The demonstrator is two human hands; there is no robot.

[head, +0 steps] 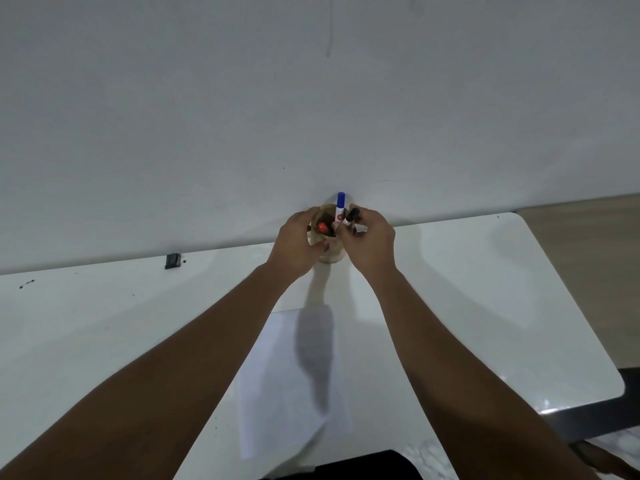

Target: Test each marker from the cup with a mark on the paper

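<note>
A brown cup (330,252) stands at the far edge of the white table (485,289), against the wall. My left hand (298,244) wraps around the cup's left side. Inside the cup a red-capped marker (322,227) leans low, and a blue-capped marker (340,206) sticks up above the rim. My right hand (369,239) pinches a black-capped marker (351,216) at the cup's right rim, its cap pointing up. A white sheet of paper (277,382) lies on the table between my forearms, partly under the shadow of my arms.
A small black object (172,260) sits at the table's back edge on the left, with dark specks (26,284) further left. The white wall rises right behind the cup. The table's rounded right corner (616,386) borders a wooden floor and a dark chair part.
</note>
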